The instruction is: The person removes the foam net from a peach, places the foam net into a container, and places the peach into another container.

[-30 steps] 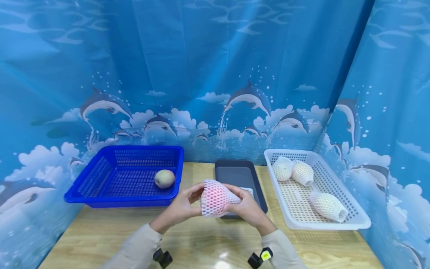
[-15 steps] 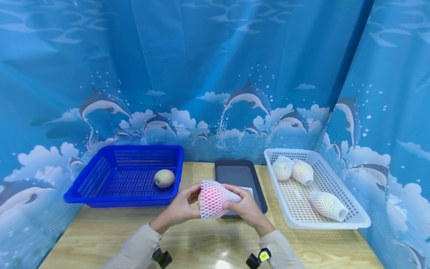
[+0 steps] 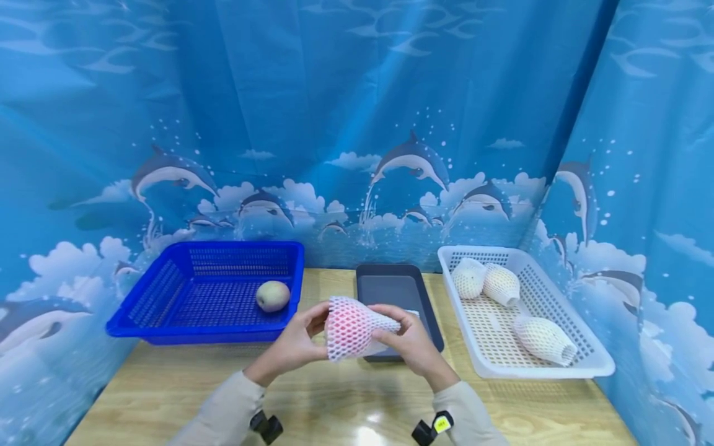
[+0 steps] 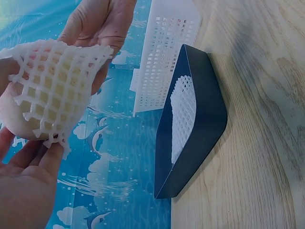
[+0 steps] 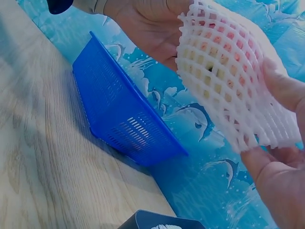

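Both hands hold up a reddish, pale apple [image 4: 16, 117] partly covered by a white foam net sleeve [image 3: 352, 328]. My left hand [image 3: 295, 342] grips the apple and the net's wide edge from the left, thumb below and fingers above in the head view. In the left wrist view, part of the bare apple shows past the net's edge. My right hand [image 3: 409, 339] pinches the net's narrow end, where it gathers to the right of the apple. The right wrist view shows the apple's colour through the stretched mesh [image 5: 224, 71].
A blue basket [image 3: 167, 331] at left holds one bare apple [image 3: 273, 296]. Behind the hands lies a dark grey tray [image 3: 390, 288] with folded foam netting [image 4: 182, 114] in it. At right, a white basket [image 3: 485, 371] holds several net-covered fruits [image 3: 543, 339]. A dolphin-print curtain [image 3: 357, 124] hangs behind the table.
The net's wide edge has moved slightly left in the head view, toward my left palm, and its narrow end shows more drawn out. Baskets and tray stay put.
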`<state>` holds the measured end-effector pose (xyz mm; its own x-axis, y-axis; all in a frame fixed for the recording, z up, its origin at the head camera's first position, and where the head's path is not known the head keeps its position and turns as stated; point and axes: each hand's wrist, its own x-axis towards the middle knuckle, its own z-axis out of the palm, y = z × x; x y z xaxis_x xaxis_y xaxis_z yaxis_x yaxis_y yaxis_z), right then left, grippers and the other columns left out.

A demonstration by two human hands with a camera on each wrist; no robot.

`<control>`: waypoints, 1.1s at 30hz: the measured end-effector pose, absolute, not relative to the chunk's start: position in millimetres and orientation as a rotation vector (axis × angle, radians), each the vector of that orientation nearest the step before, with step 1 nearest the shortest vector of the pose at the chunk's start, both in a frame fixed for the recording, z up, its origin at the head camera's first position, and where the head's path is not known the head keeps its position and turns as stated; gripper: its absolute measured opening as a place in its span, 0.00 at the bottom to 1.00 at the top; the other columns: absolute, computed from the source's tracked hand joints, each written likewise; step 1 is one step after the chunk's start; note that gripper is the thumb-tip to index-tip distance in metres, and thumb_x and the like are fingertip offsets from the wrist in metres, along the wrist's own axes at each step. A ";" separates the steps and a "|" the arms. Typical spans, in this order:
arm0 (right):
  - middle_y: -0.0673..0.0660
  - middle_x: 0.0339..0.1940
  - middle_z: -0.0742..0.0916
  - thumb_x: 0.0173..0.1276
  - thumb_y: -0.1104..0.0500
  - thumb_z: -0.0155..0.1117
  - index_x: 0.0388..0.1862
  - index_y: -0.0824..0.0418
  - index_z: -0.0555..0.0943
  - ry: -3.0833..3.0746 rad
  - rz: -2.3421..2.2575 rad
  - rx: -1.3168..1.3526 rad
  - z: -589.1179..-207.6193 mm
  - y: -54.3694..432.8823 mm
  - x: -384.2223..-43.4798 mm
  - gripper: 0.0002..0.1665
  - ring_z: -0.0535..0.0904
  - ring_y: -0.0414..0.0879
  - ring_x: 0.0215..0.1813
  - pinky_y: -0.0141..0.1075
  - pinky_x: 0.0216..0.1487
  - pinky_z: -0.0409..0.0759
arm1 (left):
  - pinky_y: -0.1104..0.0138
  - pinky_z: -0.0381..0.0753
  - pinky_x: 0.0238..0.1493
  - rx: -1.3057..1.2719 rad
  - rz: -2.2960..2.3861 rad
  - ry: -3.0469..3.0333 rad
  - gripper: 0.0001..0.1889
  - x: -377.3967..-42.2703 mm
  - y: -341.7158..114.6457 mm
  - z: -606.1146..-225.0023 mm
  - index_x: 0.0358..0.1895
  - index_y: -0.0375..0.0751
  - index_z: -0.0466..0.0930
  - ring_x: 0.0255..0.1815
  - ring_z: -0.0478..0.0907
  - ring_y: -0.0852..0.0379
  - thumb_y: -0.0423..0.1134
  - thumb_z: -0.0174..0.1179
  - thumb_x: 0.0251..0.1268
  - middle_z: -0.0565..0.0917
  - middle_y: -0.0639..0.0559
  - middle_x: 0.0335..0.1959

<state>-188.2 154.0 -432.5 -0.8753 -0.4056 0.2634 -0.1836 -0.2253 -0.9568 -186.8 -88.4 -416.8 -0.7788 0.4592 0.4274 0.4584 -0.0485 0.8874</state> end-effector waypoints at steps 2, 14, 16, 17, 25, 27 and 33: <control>0.49 0.49 0.85 0.62 0.68 0.66 0.53 0.52 0.81 1.893 -2.242 -0.715 -431.3 154.7 -187.9 0.22 0.83 0.43 0.44 0.35 0.43 0.85 | 0.72 0.76 0.58 1.045 2.022 2.166 0.36 -186.7 -88.0 -417.4 0.60 0.19 0.67 0.53 0.76 0.67 0.20 0.69 0.41 0.76 0.28 0.53; 0.48 0.36 0.87 0.59 0.69 0.68 0.41 0.59 0.85 2.070 -2.258 -0.502 -424.8 155.0 -185.6 0.12 0.84 0.40 0.36 0.31 0.37 0.84 | 0.70 0.76 0.59 0.996 1.978 2.207 0.37 -187.6 -91.9 -415.5 0.63 0.22 0.66 0.54 0.76 0.65 0.22 0.70 0.43 0.76 0.30 0.55; 0.48 0.35 0.87 0.59 0.69 0.68 0.41 0.60 0.85 2.074 -2.261 -0.489 -424.6 154.5 -185.5 0.11 0.83 0.40 0.35 0.30 0.35 0.84 | 0.70 0.77 0.58 0.985 1.977 2.216 0.37 -187.7 -94.6 -414.9 0.63 0.23 0.66 0.54 0.76 0.65 0.23 0.70 0.44 0.76 0.30 0.55; 0.48 0.35 0.87 0.59 0.69 0.68 0.41 0.62 0.84 2.076 -2.264 -0.489 -424.8 154.2 -185.8 0.10 0.83 0.40 0.34 0.30 0.34 0.84 | 0.70 0.77 0.58 0.978 1.976 2.222 0.37 -187.8 -96.1 -414.8 0.63 0.23 0.66 0.54 0.76 0.65 0.23 0.70 0.44 0.76 0.30 0.56; 0.48 0.31 0.87 0.59 0.69 0.68 0.44 0.76 0.79 2.133 -2.270 -0.435 -427.4 154.8 -188.2 0.16 0.82 0.38 0.31 0.28 0.31 0.83 | 0.70 0.75 0.60 0.940 1.971 2.253 0.38 -188.9 -106.0 -415.0 0.65 0.26 0.65 0.57 0.75 0.63 0.26 0.71 0.47 0.74 0.32 0.60; 0.48 0.32 0.87 0.59 0.69 0.69 0.45 0.77 0.79 2.152 -2.270 -0.415 -427.9 155.5 -188.8 0.17 0.82 0.39 0.32 0.29 0.31 0.83 | 0.70 0.76 0.60 0.912 1.974 2.254 0.38 -189.3 -108.8 -414.7 0.66 0.30 0.66 0.58 0.75 0.60 0.28 0.72 0.47 0.74 0.35 0.61; 0.48 0.31 0.86 0.59 0.68 0.69 0.45 0.75 0.79 2.178 -2.283 -0.341 -430.2 164.2 -192.7 0.16 0.81 0.38 0.30 0.28 0.29 0.82 | 0.66 0.78 0.58 0.839 1.973 2.265 0.38 -190.9 -118.3 -413.9 0.66 0.39 0.68 0.59 0.75 0.50 0.33 0.74 0.48 0.74 0.40 0.62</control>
